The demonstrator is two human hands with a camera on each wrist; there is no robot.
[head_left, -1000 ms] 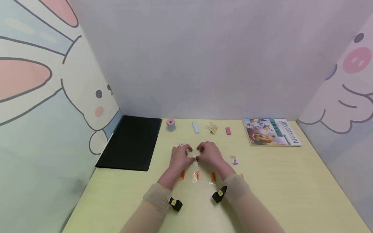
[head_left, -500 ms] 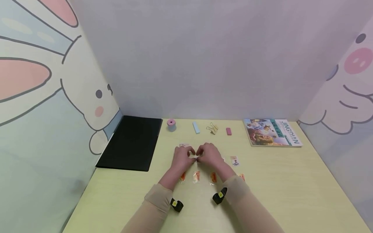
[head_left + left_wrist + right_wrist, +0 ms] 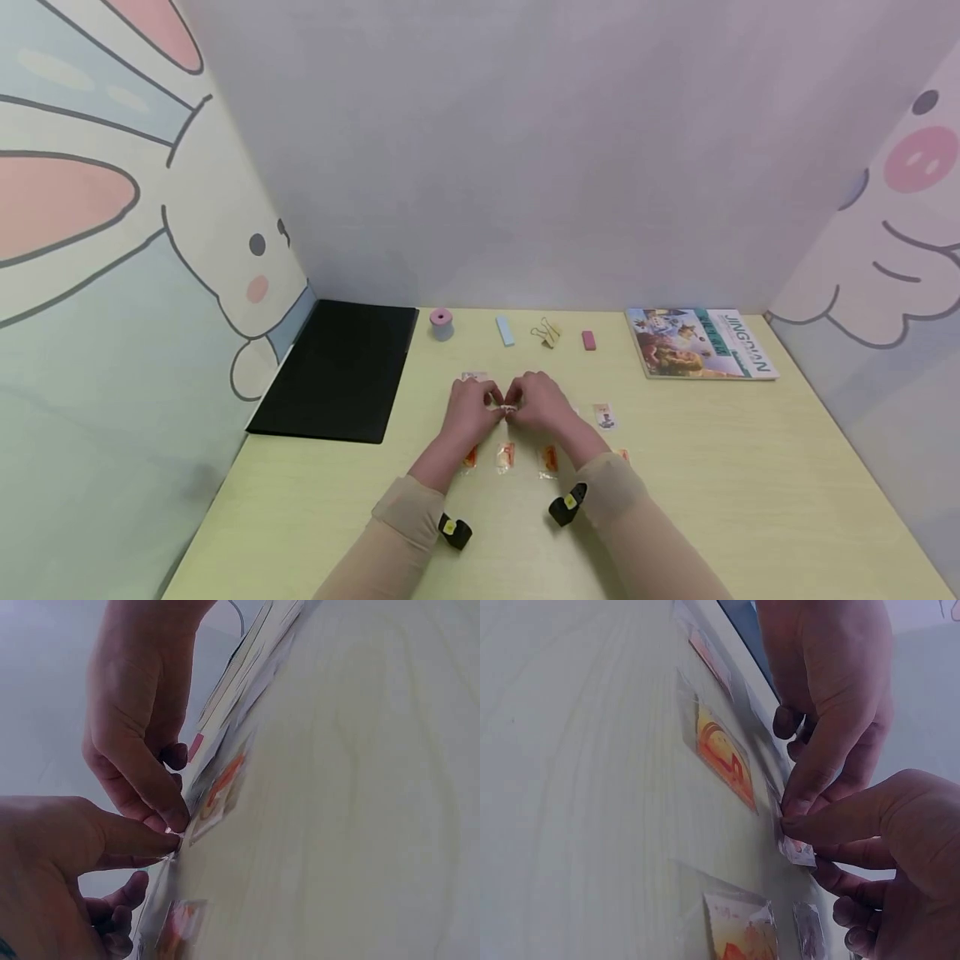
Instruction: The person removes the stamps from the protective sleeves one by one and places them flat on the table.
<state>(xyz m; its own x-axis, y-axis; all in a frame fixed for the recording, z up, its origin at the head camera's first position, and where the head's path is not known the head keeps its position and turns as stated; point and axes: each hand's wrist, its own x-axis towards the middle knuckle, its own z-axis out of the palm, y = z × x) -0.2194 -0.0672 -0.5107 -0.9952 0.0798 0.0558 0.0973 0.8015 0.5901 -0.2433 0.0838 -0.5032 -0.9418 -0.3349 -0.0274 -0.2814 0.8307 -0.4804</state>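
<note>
My left hand (image 3: pixel 467 410) and right hand (image 3: pixel 538 403) meet at mid-table, thumbs and index fingers pinching a small clear plastic packet (image 3: pixel 799 851) with a printed insert. Only a thin whitish strip of it shows in the head view; the fingertips hide most. In the left wrist view, both hands' fingertips nearly touch at the packet. Nearer the person lies a row of similar orange-printed packets, one (image 3: pixel 506 457) just below the hands and another (image 3: pixel 549 460) beside the right forearm. Beyond the left hand sits a pale packet (image 3: pixel 474 377); another (image 3: pixel 604 416) lies right of the right hand.
A black folder-like sheet (image 3: pixel 337 371) covers the table's left side. Along the back stand or lie a pink-and-grey spool-shaped item (image 3: pixel 442 324), a light-blue strip (image 3: pixel 505 331), gold binder clips (image 3: pixel 547 332), a pink eraser-like block (image 3: pixel 588 340) and a book (image 3: pixel 701 343).
Both hands stay in nearly the same place. Their fingertips have come slightly closer, and a whitish strip of the packet now shows between them.
</note>
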